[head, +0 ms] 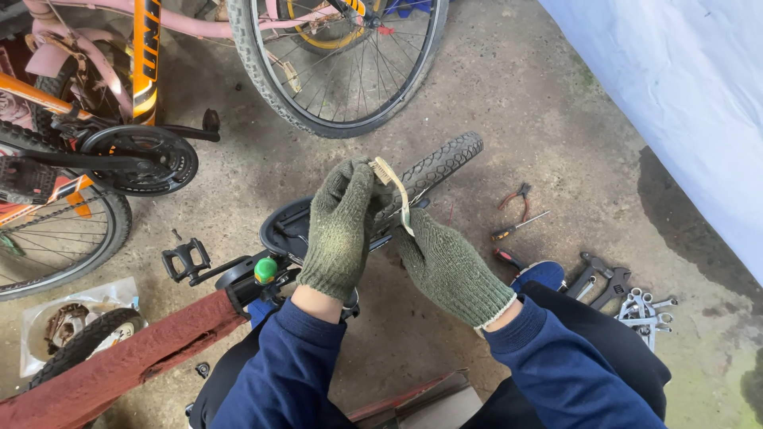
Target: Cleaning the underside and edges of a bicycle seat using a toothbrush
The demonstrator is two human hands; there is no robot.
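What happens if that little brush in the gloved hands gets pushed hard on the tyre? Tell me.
The brush has a thin pale handle, so it probably flexes under pressure. It looks light. The knit gloves on the right hand and left hand likely keep it from slipping.

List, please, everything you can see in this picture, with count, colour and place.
brush: one, pale handle and bristles, between both hands
tyre: one, black, behind the hands
frame tube: one, rusty red, lower left
pedal: one, black, left of the hands
orange bicycle: one, upper left
wheel: one, black tyre, top centre
pliers: one, red handles, on the floor at right
screwdriver: one, near the pliers
wrenches: several, silver, right
left hand: green glove, by the brush head
right hand: green glove, on the brush handle
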